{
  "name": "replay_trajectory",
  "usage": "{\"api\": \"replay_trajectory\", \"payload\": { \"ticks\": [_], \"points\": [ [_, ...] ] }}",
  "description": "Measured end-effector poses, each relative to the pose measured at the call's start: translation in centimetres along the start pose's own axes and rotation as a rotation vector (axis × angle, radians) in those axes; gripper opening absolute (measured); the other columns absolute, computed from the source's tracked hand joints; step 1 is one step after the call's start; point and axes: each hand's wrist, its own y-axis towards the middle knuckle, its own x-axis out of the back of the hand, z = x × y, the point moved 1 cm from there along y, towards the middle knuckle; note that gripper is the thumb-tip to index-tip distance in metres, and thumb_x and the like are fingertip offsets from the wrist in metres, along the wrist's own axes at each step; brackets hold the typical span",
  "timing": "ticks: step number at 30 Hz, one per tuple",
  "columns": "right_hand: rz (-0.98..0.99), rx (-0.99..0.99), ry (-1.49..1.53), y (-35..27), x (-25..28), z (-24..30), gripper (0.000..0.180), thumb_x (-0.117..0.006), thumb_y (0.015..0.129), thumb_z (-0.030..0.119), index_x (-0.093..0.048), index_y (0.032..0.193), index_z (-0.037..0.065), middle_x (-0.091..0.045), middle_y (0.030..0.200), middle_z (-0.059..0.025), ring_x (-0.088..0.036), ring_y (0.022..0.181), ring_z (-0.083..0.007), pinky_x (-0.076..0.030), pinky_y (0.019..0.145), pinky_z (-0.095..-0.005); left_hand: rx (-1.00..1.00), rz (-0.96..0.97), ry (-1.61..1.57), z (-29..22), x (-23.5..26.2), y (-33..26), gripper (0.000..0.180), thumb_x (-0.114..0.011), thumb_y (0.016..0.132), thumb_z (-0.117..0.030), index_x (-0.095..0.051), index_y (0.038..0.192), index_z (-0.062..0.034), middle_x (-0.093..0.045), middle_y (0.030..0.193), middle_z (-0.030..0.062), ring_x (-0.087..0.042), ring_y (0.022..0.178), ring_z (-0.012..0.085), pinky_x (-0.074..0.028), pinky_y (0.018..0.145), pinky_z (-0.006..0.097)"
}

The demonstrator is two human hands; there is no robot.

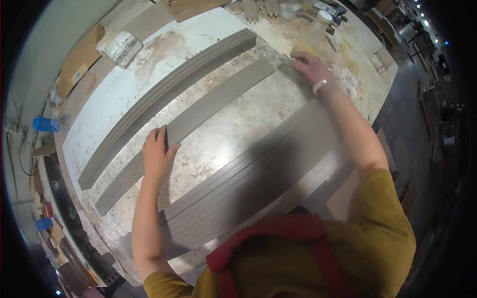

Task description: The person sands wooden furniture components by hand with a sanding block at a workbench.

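A single long grey strip point(218, 99) lies slantwise across the worktable. My left hand point(159, 154) grips it near its middle, fingers over the far side and thumb on the near side. Past the strip's far right end, my right hand point(309, 68) is closed with fingers pressed together. A small greyish thing point(285, 59) shows at its fingertips, too blurred to name. Behind the single strip is a stack of similar grey strips point(164, 99). Wide grey boards point(258, 164) lie on the near side, partly in my shadow.
The worktable point(208, 166) is pale and stained. A clear jar with a white lid point(324, 18) stands beyond my right hand. A white crusted tub point(119, 48) sits at the back left, near cardboard point(77, 64). Small blocks point(258, 9) lie at the far edge.
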Motion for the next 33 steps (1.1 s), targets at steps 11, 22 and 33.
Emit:
{"api": "replay_trajectory", "payload": {
  "ticks": [11, 22, 33],
  "points": [
    [0.197, 0.003, -0.308, 1.3, -3.9, -1.5, 0.037, -0.064, 0.079, 0.024, -0.064, 0.11, 0.003, -0.066, 0.108, -0.0143, -0.062, 0.1, -0.0259, -0.046, 0.089, -0.0314, 0.114, -0.071, -0.005, 0.7, -0.6, -2.2, 0.066, -0.073, 0.071, -0.029, -0.049, 0.13, -0.0111, -0.049, 0.125, 0.0092, -0.044, 0.116, 0.0307, -0.032, 0.099, 0.043],
    [0.451, 0.263, -0.138, -3.3, -9.9, 9.9, 0.039, -0.063, 0.087, 0.027, -0.059, 0.117, 0.001, -0.064, 0.107, -0.0074, -0.058, 0.097, -0.0164, -0.045, 0.087, -0.0298, -0.114, -0.122, -0.071, 1.4, -3.1, -3.5, 0.06, -0.073, 0.073, -0.026, -0.051, 0.125, -0.0053, -0.052, 0.127, 0.0174, -0.045, 0.12, 0.0357, -0.036, 0.101, 0.046],
    [1.049, 0.921, 0.059, -16.9, -46.0, 32.8, 0.031, -0.058, 0.086, 0.01, -0.057, 0.117, 0.009, -0.059, 0.113, -0.0119, -0.06, 0.095, -0.0324, -0.048, 0.084, -0.039, 0.143, -0.284, 0.223, 10.0, 0.7, -14.4, 0.062, -0.072, 0.072, -0.036, -0.053, 0.127, -0.0129, -0.05, 0.122, 0.0142, -0.045, 0.118, 0.0336, -0.035, 0.095, 0.052]
  ]
}}
